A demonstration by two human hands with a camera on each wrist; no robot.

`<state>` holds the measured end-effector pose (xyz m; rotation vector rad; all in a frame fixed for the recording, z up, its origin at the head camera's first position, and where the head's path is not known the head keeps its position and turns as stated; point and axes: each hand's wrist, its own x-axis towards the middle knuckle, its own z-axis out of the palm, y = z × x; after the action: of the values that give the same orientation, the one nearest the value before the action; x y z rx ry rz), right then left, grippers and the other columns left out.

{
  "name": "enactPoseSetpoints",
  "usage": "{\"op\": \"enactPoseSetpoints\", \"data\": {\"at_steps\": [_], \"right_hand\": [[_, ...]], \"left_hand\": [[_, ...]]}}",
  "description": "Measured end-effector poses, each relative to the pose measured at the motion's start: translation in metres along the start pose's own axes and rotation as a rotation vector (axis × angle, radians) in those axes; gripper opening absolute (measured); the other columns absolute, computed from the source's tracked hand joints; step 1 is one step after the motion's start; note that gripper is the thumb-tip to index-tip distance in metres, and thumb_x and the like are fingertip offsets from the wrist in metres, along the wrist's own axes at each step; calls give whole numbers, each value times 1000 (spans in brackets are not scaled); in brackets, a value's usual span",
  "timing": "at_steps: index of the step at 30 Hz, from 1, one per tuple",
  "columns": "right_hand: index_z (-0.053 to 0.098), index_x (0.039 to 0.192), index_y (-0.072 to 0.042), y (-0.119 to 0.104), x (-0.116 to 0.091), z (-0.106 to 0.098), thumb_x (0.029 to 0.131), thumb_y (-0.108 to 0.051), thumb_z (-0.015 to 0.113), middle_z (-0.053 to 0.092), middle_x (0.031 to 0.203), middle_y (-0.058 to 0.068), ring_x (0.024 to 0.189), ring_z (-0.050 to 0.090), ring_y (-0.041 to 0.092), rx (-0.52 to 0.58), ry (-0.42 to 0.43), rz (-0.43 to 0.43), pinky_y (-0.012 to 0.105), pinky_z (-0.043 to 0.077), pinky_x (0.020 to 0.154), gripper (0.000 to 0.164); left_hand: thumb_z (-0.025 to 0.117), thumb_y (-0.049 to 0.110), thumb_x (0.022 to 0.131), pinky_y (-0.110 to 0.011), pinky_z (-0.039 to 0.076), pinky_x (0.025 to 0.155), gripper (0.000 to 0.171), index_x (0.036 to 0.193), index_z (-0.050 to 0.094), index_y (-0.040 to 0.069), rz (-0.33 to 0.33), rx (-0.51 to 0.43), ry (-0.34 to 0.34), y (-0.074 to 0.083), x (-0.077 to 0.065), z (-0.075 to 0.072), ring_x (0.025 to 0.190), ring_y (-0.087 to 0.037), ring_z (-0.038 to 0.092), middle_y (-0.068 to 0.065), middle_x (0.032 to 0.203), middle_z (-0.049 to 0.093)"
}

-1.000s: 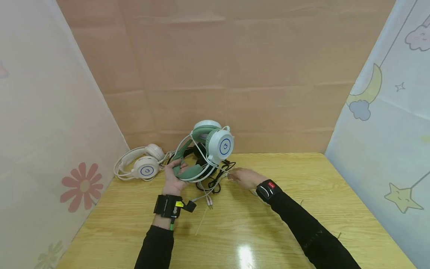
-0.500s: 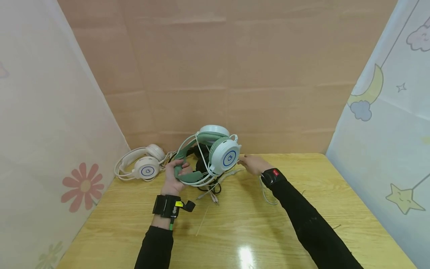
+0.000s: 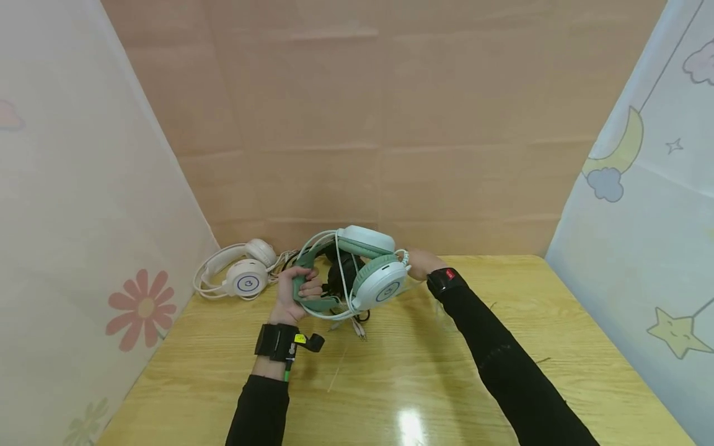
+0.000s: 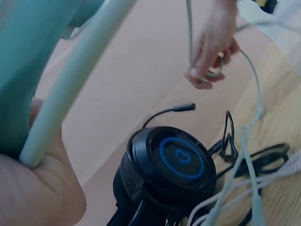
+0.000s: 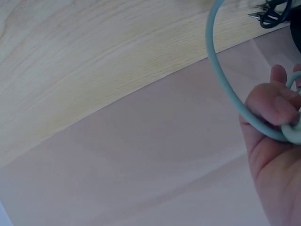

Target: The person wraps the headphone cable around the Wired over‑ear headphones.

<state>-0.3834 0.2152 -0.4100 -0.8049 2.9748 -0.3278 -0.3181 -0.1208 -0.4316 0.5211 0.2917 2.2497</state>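
Note:
My left hand (image 3: pixel 292 293) grips the green headband of a white-and-green pair of headphones (image 3: pixel 379 282), held up off the table with the ear cups to the right. Pale cable loops run around the headband and cups. Behind the cups, my right hand (image 3: pixel 422 264) is partly hidden; in the left wrist view its fingers pinch the pale green cable (image 4: pixel 257 89). The right wrist view shows that cable (image 5: pixel 218 70) bending into the curled fingers. Black headphones (image 4: pixel 164 165) with a microphone boom stand behind the green pair, mostly covered by it in the head view.
White headphones (image 3: pixel 245 277) lie at the back left of the wooden table (image 3: pixel 474 371). Cable plugs (image 3: pixel 359 328) and tangled black cords (image 4: pixel 268 160) lie under the held pair. A brown paper wall (image 3: pixel 357 124) closes off the back.
The green headphones have tilted, their cups turning down and to the right. My right hand has moved up and right with the cable, then in behind the cups. The left hand keeps its grip.

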Motion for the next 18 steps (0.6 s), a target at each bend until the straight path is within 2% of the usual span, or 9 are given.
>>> {"op": "enactPoseSetpoints", "data": {"at_steps": [2,7,14,18], "right_hand": [[59,124,-9,-2,5,1,101,-22,48,61,127,20,123,55,40,-36,14,-32,53,44,102,29],[60,124,-5,-8,11,-6,95,-19,54,62,126,21,120,58,40,-77,16,-93,52,47,99,33],[56,117,-8,-16,17,-18,103,-23,41,64,119,18,113,61,39,-168,-10,-78,53,49,93,25],[56,112,-10,-21,18,-21,105,-25,37,64,118,18,115,61,40,-150,-21,-54,55,48,93,26]], "left_hand": [[6,20,96,-15,11,49,27,77,25,16,-9,43,-13,0,1,-1,49,-3,12,10,65,7],[7,14,95,-17,13,46,31,77,31,15,-33,155,-13,-3,5,1,47,-5,10,7,61,8],[9,5,94,-20,11,44,33,74,32,17,-51,348,76,-9,10,6,46,-7,6,5,60,8],[12,4,95,-21,11,43,33,76,36,17,-66,443,110,-12,12,5,46,-8,5,4,60,8]]}}
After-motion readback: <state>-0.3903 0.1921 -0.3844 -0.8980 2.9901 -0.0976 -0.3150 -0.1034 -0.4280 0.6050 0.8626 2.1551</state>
